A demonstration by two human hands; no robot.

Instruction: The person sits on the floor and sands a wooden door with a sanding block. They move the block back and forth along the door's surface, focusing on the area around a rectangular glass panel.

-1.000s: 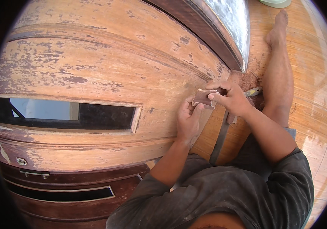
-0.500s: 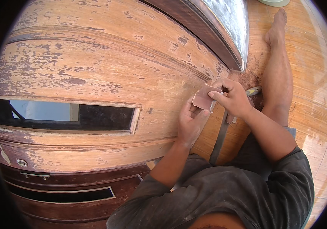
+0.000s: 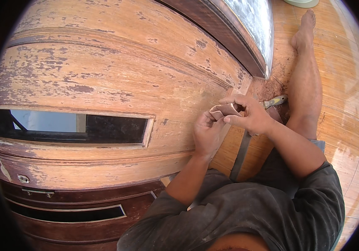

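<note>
A small brown piece of sandpaper, bent into a curve with ragged pale edges, is held between my two hands. My left hand grips its near left edge, fingers curled around it. At its right side, my right hand holds it between the thumb and bent fingers. Just left of both hands rises the wooden door, its surface partly bare and partly flecked with dark old finish. A scraper with a yellow-grey handle lies on the floor beyond my right hand.
Reddish sanding dust covers the floor by the door's corner. My outstretched leg lies along the right. A dark door frame stands at the far side. The door has a window opening and a lock fitting.
The sandpaper, flatter before, is now curled between my hands. My right hand has shifted its hold and turned, uncovering more of the scraper.
</note>
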